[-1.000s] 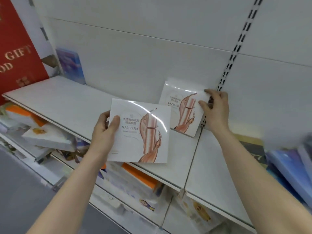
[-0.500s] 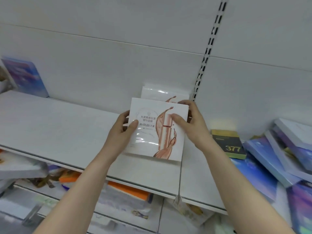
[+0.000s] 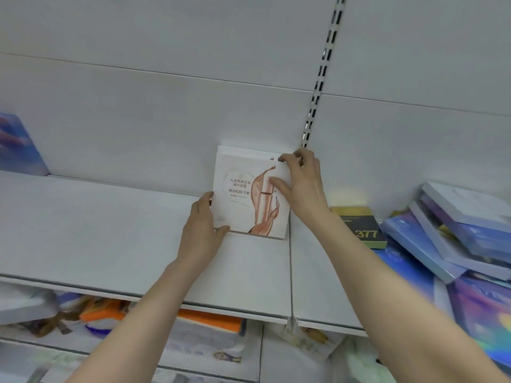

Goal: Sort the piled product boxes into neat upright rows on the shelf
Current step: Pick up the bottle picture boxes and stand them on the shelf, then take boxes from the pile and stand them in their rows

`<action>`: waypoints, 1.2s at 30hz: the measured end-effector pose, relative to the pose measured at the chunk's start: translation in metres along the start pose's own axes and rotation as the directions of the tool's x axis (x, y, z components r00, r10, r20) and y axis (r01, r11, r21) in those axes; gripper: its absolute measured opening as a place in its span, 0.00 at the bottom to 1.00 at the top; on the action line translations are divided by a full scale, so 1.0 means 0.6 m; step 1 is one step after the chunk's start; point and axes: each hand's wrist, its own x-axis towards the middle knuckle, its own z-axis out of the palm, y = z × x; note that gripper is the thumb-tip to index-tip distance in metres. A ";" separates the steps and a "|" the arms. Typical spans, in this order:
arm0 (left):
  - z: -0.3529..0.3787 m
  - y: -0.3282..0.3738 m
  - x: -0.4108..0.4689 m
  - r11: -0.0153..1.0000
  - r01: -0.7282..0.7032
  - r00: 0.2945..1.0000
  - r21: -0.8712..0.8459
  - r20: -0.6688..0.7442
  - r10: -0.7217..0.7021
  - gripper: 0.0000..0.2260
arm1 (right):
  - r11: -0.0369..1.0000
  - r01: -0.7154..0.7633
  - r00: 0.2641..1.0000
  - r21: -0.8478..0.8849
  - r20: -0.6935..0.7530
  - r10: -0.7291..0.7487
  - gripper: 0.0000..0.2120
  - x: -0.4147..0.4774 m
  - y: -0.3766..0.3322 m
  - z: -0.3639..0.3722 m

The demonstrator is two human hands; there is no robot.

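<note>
A white product box with a rose-gold bottle picture stands upright on the white shelf, leaning back against the rear wall. A second matching box stands right behind it, only its top edge showing. My left hand grips the front box at its lower left corner. My right hand holds its upper right edge, thumb on the face and fingers over the top.
A dark box marked 377 lies flat just right of my right hand. Several blue boxes are piled at the right end. One blue box stands at the far left. Lower shelves hold orange and white packs.
The front box has moved back from the shelf's front area and now stands against the box at the wall. My right hand has shifted to its upper right edge.
</note>
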 end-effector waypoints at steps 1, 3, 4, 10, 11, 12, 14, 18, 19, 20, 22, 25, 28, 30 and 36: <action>-0.001 -0.001 0.000 1.000 -0.002 1.000 0.002 0.000 0.002 0.35 | 0.999 0.010 1.000 -0.032 0.012 -0.010 0.21 0.000 -0.003 -0.001; -0.004 -0.004 -0.003 1.000 -0.018 1.000 0.021 0.007 0.017 0.34 | 0.996 0.031 0.999 -0.081 0.024 -0.029 0.22 -0.005 -0.008 -0.004; -0.007 -0.004 -0.006 0.998 -0.033 0.999 0.045 0.003 0.033 0.34 | 0.995 0.032 0.999 -0.095 0.023 -0.030 0.23 -0.012 -0.008 -0.006; -0.020 0.027 -0.038 0.944 -0.291 0.945 0.153 -0.111 0.309 0.25 | 0.918 -0.118 0.992 -0.380 -0.090 0.090 0.22 -0.120 0.057 -0.072; -0.016 0.039 -0.041 0.922 -0.358 0.923 0.145 -0.092 0.373 0.24 | 0.887 -0.182 0.982 -0.424 -0.119 0.145 0.21 -0.143 0.078 -0.095; -0.008 0.051 -0.043 0.895 -0.426 0.898 0.132 -0.060 0.436 0.23 | 0.853 -0.256 0.966 -0.455 -0.150 0.210 0.20 -0.167 0.101 -0.121; 0.019 0.082 -0.045 0.846 -0.526 0.850 0.083 0.024 0.526 0.20 | 0.779 -0.370 0.929 -0.507 -0.183 0.323 0.18 -0.209 0.148 -0.175; 0.108 0.154 -0.041 0.814 -0.581 0.784 -0.008 0.262 0.563 0.21 | 0.720 -0.288 0.913 -0.632 0.047 0.406 0.15 -0.255 0.197 -0.242; 0.132 0.173 -0.038 0.806 -0.592 0.765 -0.008 0.311 0.564 0.21 | 0.727 -0.251 0.912 -0.639 0.096 0.399 0.16 -0.258 0.200 -0.246; 0.155 0.193 -0.035 0.799 -0.601 0.746 -0.011 0.349 0.567 0.22 | 0.742 -0.225 0.918 -0.632 0.117 0.378 0.15 -0.258 0.202 -0.248; 0.193 0.236 -0.031 0.784 -0.620 0.718 -0.024 0.385 0.580 0.21 | 0.788 -0.211 0.953 -0.578 0.057 0.297 0.09 -0.253 0.204 -0.260; 0.239 0.309 -0.019 0.755 -0.653 0.694 -0.065 0.350 0.630 0.20 | 0.831 -0.263 0.959 -0.490 -0.224 0.172 0.07 -0.244 0.221 -0.312; 0.281 0.399 -0.005 0.742 -0.664 0.691 -0.099 0.298 0.658 0.18 | 0.769 -0.441 0.879 -0.462 -0.393 0.269 0.12 -0.241 0.278 -0.387; 0.314 0.463 0.006 0.766 -0.633 0.715 -0.114 0.296 0.634 0.19 | 0.671 -0.586 0.809 -0.453 -0.377 0.452 0.15 -0.245 0.343 -0.428; 0.410 0.574 0.035 0.929 -0.357 0.788 -0.095 0.503 0.355 0.31 | 0.716 -0.606 0.764 -0.347 -0.004 0.645 0.17 -0.254 0.440 -0.472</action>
